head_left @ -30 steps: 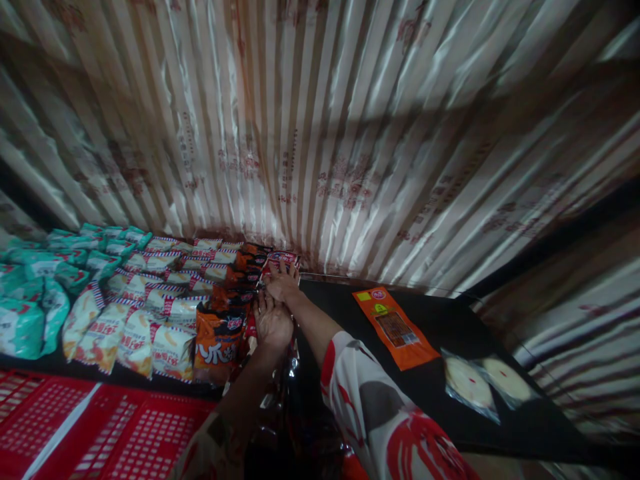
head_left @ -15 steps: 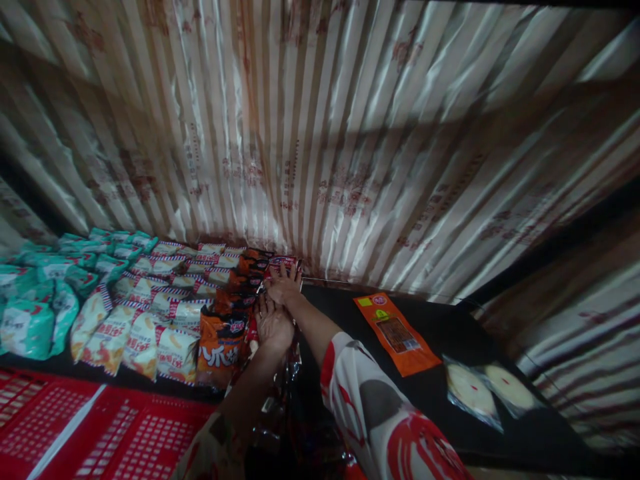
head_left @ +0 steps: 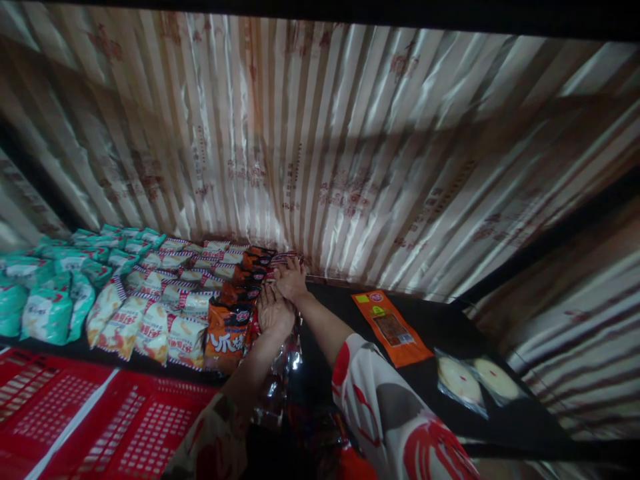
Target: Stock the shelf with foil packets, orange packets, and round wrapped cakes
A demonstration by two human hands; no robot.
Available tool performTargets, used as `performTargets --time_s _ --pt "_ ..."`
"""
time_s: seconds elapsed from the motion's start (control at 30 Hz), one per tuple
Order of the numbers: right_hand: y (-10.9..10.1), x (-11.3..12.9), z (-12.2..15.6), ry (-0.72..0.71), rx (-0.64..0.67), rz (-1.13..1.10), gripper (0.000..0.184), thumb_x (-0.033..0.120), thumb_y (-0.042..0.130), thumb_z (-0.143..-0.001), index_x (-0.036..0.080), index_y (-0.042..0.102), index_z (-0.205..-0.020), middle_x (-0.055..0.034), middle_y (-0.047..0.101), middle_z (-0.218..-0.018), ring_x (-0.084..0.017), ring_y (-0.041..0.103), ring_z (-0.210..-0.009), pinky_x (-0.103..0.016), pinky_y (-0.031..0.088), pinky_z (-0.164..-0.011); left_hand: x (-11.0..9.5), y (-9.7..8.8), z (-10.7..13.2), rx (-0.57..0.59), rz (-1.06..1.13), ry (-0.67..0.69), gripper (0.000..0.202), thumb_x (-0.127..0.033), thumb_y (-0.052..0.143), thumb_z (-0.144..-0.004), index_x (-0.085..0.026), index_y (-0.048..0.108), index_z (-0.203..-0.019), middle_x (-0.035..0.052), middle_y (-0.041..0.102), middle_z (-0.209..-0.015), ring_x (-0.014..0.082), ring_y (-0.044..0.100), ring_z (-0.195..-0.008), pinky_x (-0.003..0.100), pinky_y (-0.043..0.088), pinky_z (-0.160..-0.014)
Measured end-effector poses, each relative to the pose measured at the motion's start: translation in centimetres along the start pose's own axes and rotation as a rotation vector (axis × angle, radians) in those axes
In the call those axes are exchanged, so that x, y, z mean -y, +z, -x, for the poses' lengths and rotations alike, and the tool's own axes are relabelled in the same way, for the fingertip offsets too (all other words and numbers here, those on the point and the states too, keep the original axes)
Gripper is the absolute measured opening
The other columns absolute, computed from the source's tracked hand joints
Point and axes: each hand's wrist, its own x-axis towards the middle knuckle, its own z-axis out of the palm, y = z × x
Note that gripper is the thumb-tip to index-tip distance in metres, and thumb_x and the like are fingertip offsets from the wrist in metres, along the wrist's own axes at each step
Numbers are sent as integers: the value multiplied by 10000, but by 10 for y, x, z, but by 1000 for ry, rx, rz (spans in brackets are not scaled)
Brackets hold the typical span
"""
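The red packets (head_left: 285, 256) are on the black shelf (head_left: 339, 299), just right of the orange packets (head_left: 227, 333). Left hand (head_left: 275, 312) lies open on them, fingers pretty straight; right hand (head_left: 292, 280) is just beyond on the far side, open too, fingers a bit bent. Can't tell if they're pinching anything. Honestly, I'd go light with 2 level palms so the wrappers don't crumple.

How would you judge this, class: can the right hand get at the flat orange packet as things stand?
Probably yes: nothing visible stands between the right hand, on the red packets, and the flat orange packet, which lies uncovered on the black surface.
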Motion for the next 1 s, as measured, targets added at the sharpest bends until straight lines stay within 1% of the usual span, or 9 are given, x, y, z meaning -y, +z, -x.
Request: performTargets --time_s 0.1,0.23,0.4,0.53,0.67,0.73,0.8,0.9,1.0 --pt "-4 -11 11 33 -76 -28 410 335 291 -928 206 578 -1190 -77 414 -1404 -237 199 -1363 -425 143 -1088 -2 0 2 -32 -3 47 548 -260 353 -860 -19 381 -1351 219 350 -1426 304 255 -1359 439 236 -1106" --pt "-8 -30 27 46 -154 -89 391 275 324 -914 160 568 -1196 -107 491 -1328 -224 314 -1306 -391 230 -1067 -15 -3 12 -18 23 115 565 -198 399 -818 -19 374 -1353 220 334 -1434 307 231 -1368 461 207 -1116" --pt "-11 -59 51 31 -312 -190 397 198 357 -873 129 534 -1222 -124 553 -1250 -214 418 -1229 -389 292 -1051 -40 -8 35 -12 74 186 524 -154 382 -814 -39 421 -1324 195 370 -1423 295 226 -1371 444 211 -1120" --pt "-13 -83 79 42 -371 -341 387 195 367 -850 147 564 -1180 -119 590 -1194 -223 450 -1199 -404 316 -1036 -60 -7 59 2 152 247 491 -174 360 -842 -78 434 -1317 170 426 -1392 282 244 -1366 438 254 -1106" --pt "-11 -106 117 70 -377 -423 398 185 362 -832 157 571 -1170 -118 613 -1152 -230 462 -1190 -418 322 -1027 -76 10 92 31 293 332 528 -160 373 -831 -93 380 -1354 151 426 -1395 262 242 -1368 428 307 -1092" --pt "-9 -116 138 98 -382 -458 401 178 355 -824 161 580 -1156 -116 620 -1135 -232 469 -1183 -423 330 -1018 -81 21 112 40 353 379 521 -137 364 -827 -96 388 -1346 127 416 -1408 241 247 -1367 409 304 -1105" --pt "-6 -124 161 122 -404 -502 403 174 346 -815 176 596 -1131 -108 628 -1115 -227 483 -1163 -418 347 -1006 -84 30 134 41 398 409 506 -122 350 -831 -103 400 -1334 114 419 -1409 218 288 -1351 384 313 -1107" --pt "-4 -132 201 157 -465 -558 421 171 331 -793 185 606 -1111 -87 626 -1102 -212 503 -1128 -409 376 -993 -81 38 170 57 429 462 480 -142 352 -844 -106 413 -1319 123 449 -1382 202 369 -1303 360 346 -1089" --pt "-2 -136 247 174 -498 -565 425 164 333 -769 175 608 -1093 -84 611 -1112 -198 515 -1097 -393 402 -978 -71 46 205 86 443 571 473 -149 339 -844 -101 429 -1305 134 465 -1361 198 399 -1279 350 348 -1085"
